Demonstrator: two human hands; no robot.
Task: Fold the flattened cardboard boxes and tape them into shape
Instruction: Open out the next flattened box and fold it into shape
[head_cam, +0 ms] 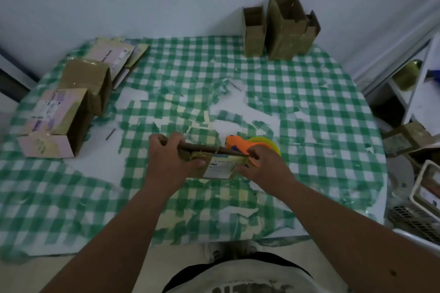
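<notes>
A small flattened cardboard box (215,164) with a white label stands on edge at the middle of the table, held between both hands. My left hand (170,162) grips its left end, fingers over the top edge and thumb on the near face. My right hand (264,169) grips its right end. An orange tape dispenser (238,144) with a yellow-green roll (266,143) lies just behind the box, partly hidden by my right hand.
Two folded boxes (71,107) sit at the left, with flattened boxes (119,54) behind them. Several upright brown boxes (283,28) stand at the back right. The checked tablecloth (309,102) is torn in patches. Shelves, a white basket (426,188) and clutter lie off the right edge.
</notes>
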